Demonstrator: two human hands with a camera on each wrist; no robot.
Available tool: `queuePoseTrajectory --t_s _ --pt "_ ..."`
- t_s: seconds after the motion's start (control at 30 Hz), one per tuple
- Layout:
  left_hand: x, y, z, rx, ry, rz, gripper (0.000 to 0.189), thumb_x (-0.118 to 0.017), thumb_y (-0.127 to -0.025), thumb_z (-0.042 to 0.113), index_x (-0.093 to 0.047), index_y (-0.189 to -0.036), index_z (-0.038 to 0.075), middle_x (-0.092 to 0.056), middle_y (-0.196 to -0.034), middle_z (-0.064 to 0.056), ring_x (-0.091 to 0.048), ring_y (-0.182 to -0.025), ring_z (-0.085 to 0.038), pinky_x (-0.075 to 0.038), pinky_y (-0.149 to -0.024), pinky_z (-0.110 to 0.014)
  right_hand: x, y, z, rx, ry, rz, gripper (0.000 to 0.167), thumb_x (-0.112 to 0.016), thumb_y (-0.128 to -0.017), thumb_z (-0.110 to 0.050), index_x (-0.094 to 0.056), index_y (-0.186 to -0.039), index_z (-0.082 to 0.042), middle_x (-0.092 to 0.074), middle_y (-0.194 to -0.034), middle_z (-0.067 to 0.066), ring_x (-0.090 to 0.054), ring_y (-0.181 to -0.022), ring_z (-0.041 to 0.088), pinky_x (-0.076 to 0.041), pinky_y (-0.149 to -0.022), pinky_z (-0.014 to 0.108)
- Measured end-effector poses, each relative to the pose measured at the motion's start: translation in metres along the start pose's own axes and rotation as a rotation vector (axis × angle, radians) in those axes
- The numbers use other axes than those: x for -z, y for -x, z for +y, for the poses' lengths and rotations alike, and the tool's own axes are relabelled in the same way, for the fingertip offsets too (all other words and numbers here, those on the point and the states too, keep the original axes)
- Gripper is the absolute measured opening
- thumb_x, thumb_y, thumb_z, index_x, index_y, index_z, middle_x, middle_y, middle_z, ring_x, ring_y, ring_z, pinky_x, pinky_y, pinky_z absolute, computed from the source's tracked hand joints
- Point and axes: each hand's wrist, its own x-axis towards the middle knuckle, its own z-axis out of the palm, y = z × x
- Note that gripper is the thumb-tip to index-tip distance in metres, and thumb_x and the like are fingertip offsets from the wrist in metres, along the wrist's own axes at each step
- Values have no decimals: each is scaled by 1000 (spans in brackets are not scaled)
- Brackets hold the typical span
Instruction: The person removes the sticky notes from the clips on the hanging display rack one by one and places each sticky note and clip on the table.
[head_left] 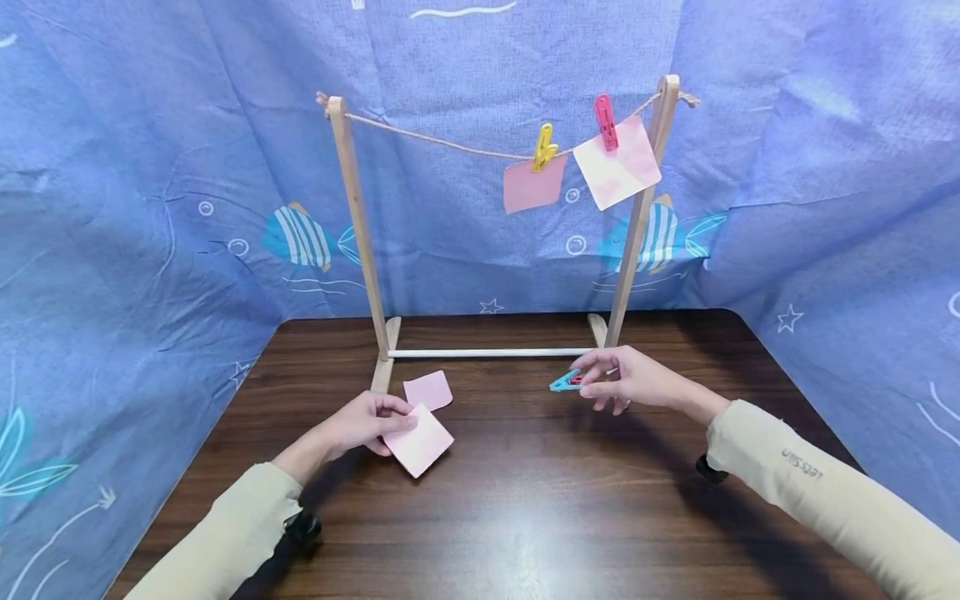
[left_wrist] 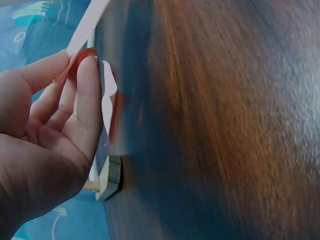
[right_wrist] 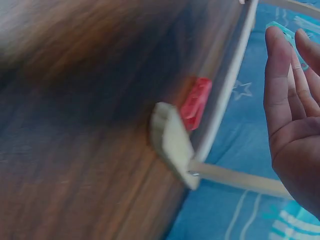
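Observation:
My left hand (head_left: pixel 356 427) pinches a thin pale-pink square sheet (head_left: pixel 422 443) by its left corner, thumb on top. In the left wrist view that sheet (left_wrist: pixel 86 27) shows edge-on between thumb and fingers. A second pink sheet (head_left: pixel 430 389) lies on the table just behind it. My right hand (head_left: pixel 633 379) holds a light-blue clothespin (head_left: pixel 562 382) between thumb and fingertips, above the table near the rack's right foot. A red clothespin (right_wrist: pixel 196 104) lies on the table beside that foot, mostly hidden behind the right hand's fingers in the head view.
A wooden rack (head_left: pixel 358 217) with a sagging rope (head_left: pixel 442 143) stands at the table's back. On the rope's right half, a yellow clothespin (head_left: pixel 544 148) and a pink clothespin (head_left: pixel 606 122) each hold a pink sheet. A white bar (head_left: pixel 495 353) joins the rack's feet. Blue fabric hangs behind.

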Motion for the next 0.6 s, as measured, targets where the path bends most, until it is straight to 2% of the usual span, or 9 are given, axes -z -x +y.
queuePoseTrajectory --t_s 0.17,0.37,0.5,0.6 --pt "1 -1 -3 8 -70 -41 29 -71 -96 15 -70 -119 -2 -69 -83 -2 -62 -67 -12 -53 -52 -26 -1 6 23 -43 -26 -25 41 -74 -95 -14 -60 -131 1 -69 -106 29 -72 -77 37 -61 -54 44" --pt "1 -3 -3 -4 -130 -50 30 -71 -96 14 -68 -120 -3 -69 -86 -2 -64 -71 -13 -54 -54 -29 -4 14 48 -82 -85 -45 44 -72 -97 -15 -56 -133 4 -71 -103 24 -73 -77 30 -61 -55 45" --pt "3 -6 -6 -23 -132 -45 32 -74 -93 12 -66 -119 -5 -66 -85 -3 -63 -72 -13 -53 -56 -29 -5 19 59 -144 -172 -99 49 -68 -99 -12 -47 -138 8 -72 -101 21 -73 -73 28 -62 -59 43" --pt "2 -7 -11 -2 -111 -48 33 -77 -90 10 -66 -118 -3 -63 -85 -3 -60 -71 -12 -51 -56 -26 -7 22 63 -208 -239 -127 52 -67 -99 -10 -41 -140 9 -71 -96 20 -72 -70 25 -63 -62 40"
